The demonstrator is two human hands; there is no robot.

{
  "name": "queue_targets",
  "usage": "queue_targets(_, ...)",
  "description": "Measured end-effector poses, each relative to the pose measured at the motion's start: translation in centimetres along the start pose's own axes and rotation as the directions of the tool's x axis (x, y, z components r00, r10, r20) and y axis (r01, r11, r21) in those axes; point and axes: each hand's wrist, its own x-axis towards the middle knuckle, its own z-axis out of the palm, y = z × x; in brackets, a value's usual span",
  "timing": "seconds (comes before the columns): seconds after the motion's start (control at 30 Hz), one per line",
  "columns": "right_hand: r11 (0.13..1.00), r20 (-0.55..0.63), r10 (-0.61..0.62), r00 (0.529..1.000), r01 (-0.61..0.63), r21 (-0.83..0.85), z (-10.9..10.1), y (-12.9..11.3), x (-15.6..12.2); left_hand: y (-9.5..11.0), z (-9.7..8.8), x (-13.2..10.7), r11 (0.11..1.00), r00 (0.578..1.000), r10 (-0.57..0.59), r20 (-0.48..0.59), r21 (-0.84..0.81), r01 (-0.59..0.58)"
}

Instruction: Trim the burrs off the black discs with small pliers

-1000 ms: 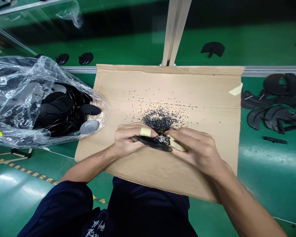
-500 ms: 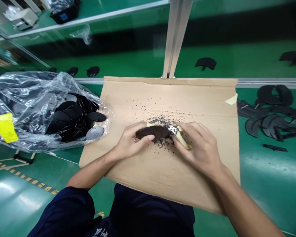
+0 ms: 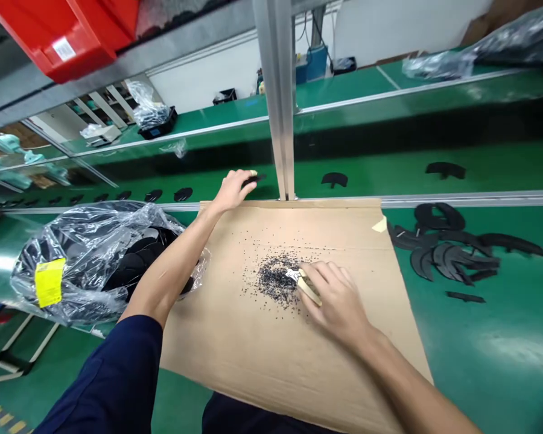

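My left hand [image 3: 235, 189] reaches out over the far edge of the cardboard, its thumb and fingers closed on a thin black plastic part [image 3: 253, 179] seen nearly edge-on above the green belt. In my right hand [image 3: 337, 298] is a pair of cutting pliers [image 3: 308, 288] with cream handles. The metal jaws point left over a heap of small black plastic bits [image 3: 276, 278]. Under both lies a brown cardboard sheet [image 3: 235, 349].
To the left a clear plastic bag [image 3: 85, 247] with a yellow label holds black discs. Curved black pieces [image 3: 452, 262] lie at right. A metal post [image 3: 278, 108] rises behind the cardboard. Black parts [image 3: 335, 179] sit along the green belt [image 3: 371, 163]. A red bin [image 3: 72, 36] hangs upper left.
My left hand has carried the black part away from the pliers, forward to the green belt. My right hand stays over the bits with the pliers. The view has tilted up.
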Motion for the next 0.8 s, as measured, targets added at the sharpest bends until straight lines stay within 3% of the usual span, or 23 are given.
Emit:
queue_targets(0.1,1.000,0.011,0.001,1.000,-0.001,-0.004,0.2,-0.2,-0.3,-0.8,0.8,1.0,0.999,1.000,-0.007,-0.003,0.035,0.007)
queue_targets(0.2,1.000,0.053,-0.001,0.999,0.001,-0.013,0.2,-0.7,-0.5,0.1,0.4,0.4,1.000,0.987,0.011,-0.162,0.030,-0.006)
queue_targets(0.3,0.999,0.106,-0.013,0.994,0.018,-0.037,0.1,-1.2,-0.7,3.5,0.4,-0.3,0.977,0.925,0.211,-0.317,0.035,-0.211)
queue_targets(0.33,0.999,0.119,-0.021,0.993,0.027,-0.044,0.0,-1.3,-0.7,5.1,0.8,-0.3,0.949,0.904,0.313,-0.292,0.051,-0.312)
queue_targets(0.4,0.998,0.133,-0.031,0.991,0.038,-0.053,-0.2,-1.4,-0.8,8.7,2.3,0.1,0.892,0.888,0.451,-0.085,0.063,-0.447)
queue_targets(0.43,0.998,0.134,-0.032,0.990,0.040,-0.057,-0.3,-1.4,-0.8,10.5,3.5,0.6,0.887,0.889,0.454,0.055,0.059,-0.457)
queue_targets(0.5,0.997,0.128,-0.028,0.991,0.036,-0.061,-0.4,-1.3,-0.8,13.7,6.1,2.3,0.933,0.900,0.325,0.291,0.054,-0.355)
queue_targets(0.57,0.997,0.127,-0.028,0.992,0.036,-0.062,-0.4,-1.2,-0.7,16.0,8.6,4.3,0.963,0.914,0.229,0.334,0.062,-0.264)
queue_targets(0.67,0.997,0.126,-0.022,0.992,0.030,-0.064,-0.2,-1.0,-0.7,17.5,11.3,7.0,0.990,0.940,0.094,0.328,0.073,-0.124)
queue_targets(0.8,0.999,0.075,0.008,0.997,-0.005,-0.043,0.0,-0.9,-0.9,17.7,11.1,8.0,0.998,0.957,0.050,0.285,0.030,-0.061)
